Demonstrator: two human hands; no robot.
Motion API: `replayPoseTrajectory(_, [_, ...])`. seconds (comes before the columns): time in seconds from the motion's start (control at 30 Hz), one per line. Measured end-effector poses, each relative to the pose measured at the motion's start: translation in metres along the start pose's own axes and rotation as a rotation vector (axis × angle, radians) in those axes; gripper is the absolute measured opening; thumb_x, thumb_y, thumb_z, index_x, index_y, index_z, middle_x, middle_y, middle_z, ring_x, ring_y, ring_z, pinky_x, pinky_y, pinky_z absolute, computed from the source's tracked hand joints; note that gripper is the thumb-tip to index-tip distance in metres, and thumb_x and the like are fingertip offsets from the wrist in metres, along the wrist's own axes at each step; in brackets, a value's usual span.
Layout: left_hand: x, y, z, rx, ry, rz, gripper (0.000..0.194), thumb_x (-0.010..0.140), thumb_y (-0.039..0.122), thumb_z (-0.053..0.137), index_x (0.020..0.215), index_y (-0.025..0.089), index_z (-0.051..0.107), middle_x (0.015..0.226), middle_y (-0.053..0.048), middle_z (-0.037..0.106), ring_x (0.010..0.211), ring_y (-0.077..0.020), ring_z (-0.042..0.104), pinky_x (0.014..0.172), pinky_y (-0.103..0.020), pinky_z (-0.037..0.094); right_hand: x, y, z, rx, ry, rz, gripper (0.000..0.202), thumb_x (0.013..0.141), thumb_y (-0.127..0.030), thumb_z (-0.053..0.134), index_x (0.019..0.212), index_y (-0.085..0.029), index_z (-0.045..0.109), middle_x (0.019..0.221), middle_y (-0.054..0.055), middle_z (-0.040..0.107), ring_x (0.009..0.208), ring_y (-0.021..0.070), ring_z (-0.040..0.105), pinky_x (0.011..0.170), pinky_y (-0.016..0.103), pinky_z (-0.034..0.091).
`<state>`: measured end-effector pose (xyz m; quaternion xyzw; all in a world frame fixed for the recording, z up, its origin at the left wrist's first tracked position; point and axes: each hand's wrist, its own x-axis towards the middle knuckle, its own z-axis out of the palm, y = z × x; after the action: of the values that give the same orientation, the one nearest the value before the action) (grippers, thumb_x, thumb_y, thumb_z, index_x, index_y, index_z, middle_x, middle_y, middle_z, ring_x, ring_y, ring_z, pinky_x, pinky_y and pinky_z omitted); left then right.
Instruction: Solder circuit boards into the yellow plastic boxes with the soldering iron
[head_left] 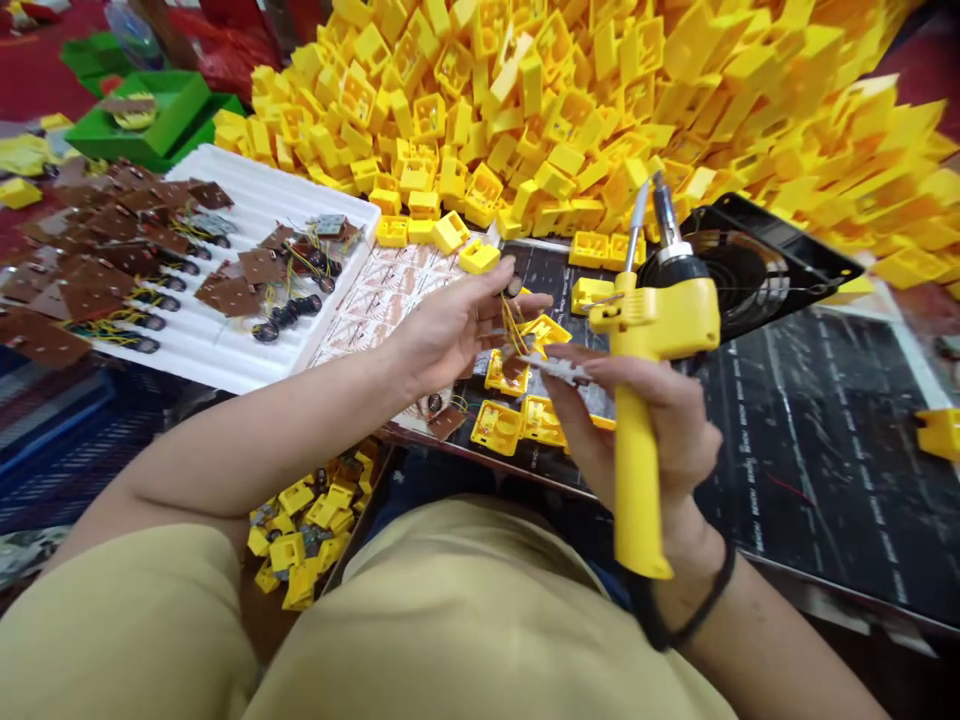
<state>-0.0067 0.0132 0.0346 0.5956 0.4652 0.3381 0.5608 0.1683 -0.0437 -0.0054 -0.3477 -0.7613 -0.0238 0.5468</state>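
My left hand [442, 335] pinches a small round dark part [514, 286] between thumb and finger. Thin yellow wires [512, 325] run down from it toward a small pale circuit board [553, 368], held at the fingertips of my right hand [660, 420]. A yellow soldering gun [637, 450] also rests in my right hand, its metal tip pointing up and away. Below my hands, open yellow plastic housings [496, 428] lie on the dark work surface. A brown circuit board [448, 422] with a round part lies beside them, near the table's front edge.
A big heap of yellow housings [465, 120] fills the back. On the left, a white foam tray [247, 365] carries brown boards with wires. Behind the soldering gun stands a black fan [750, 260]. Green boxes [161, 120] stand far left; a box of yellow pieces [315, 520] sits below the table.
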Motion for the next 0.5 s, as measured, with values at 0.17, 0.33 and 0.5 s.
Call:
replayPoseTrajectory(0.17, [0.006,-0.003,-0.028,0.167,0.095,0.055,0.026,0.096,0.041,0.047,0.100,0.018,0.055,0.070,-0.001,0.065,0.064,-0.0117,0.064,0.068,-0.029,0.054,0.015,-0.006,-0.002,0.116,0.170,0.257,0.035,0.076,-0.015,0.078,0.104,-0.024,0.059,0.093,0.000,0.061,0.075,0.0133,0.067,0.070,0.025,0.060])
replayPoseTrajectory(0.33, [0.006,-0.013,-0.088,0.808,0.129,0.166,0.034,0.089,0.052,0.056,0.095,0.020,0.067,0.066,-0.002,0.063,0.066,-0.0163,0.061,0.070,-0.034,0.053,0.015,0.002,-0.006,0.207,0.166,0.341,0.033,0.077,-0.015,0.077,0.104,-0.023,0.059,0.098,0.001,0.060,0.080,0.0143,0.068,0.077,0.030,0.063])
replayPoseTrajectory(0.5, [-0.011,-0.012,-0.075,0.999,0.189,0.406,0.025,0.087,0.038,0.059,0.097,0.020,0.073,0.122,-0.012,0.067,0.118,-0.0271,0.058,0.107,-0.048,0.040,0.010,0.006,-0.014,0.092,0.134,0.192,0.040,0.074,-0.010,0.079,0.108,-0.023,0.063,0.096,-0.002,0.064,0.082,0.0115,0.067,0.079,0.020,0.060])
